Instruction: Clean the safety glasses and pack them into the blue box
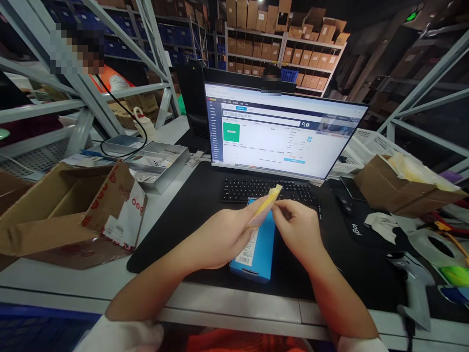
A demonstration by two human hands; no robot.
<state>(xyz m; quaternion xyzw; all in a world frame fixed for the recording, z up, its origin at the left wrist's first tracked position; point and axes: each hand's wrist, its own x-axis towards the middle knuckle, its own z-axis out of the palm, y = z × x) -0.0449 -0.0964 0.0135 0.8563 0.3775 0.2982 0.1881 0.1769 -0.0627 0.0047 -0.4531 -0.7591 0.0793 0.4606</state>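
Note:
My left hand (227,235) is closed around a thin, flat yellow-and-white strip (270,199), perhaps a pad of paper labels, which stands tilted with its top end sticking out above the fingers. Just to the right, my right hand (301,230) has its thumb and fingertips pinched together close to the strip's edge; whatever is between them is too small to make out. Beneath both hands a blue box (263,252) with a white printed label lies on the black desk mat (176,220). My left hand covers part of this box.
Behind the hands are a keyboard (238,188) and a lit monitor (271,132). An open cardboard box (119,215) stands left, by a grey tray (164,171). On the right are a mouse (344,204), a handheld scanner (415,286), a tape roll (436,247) and another carton (381,183).

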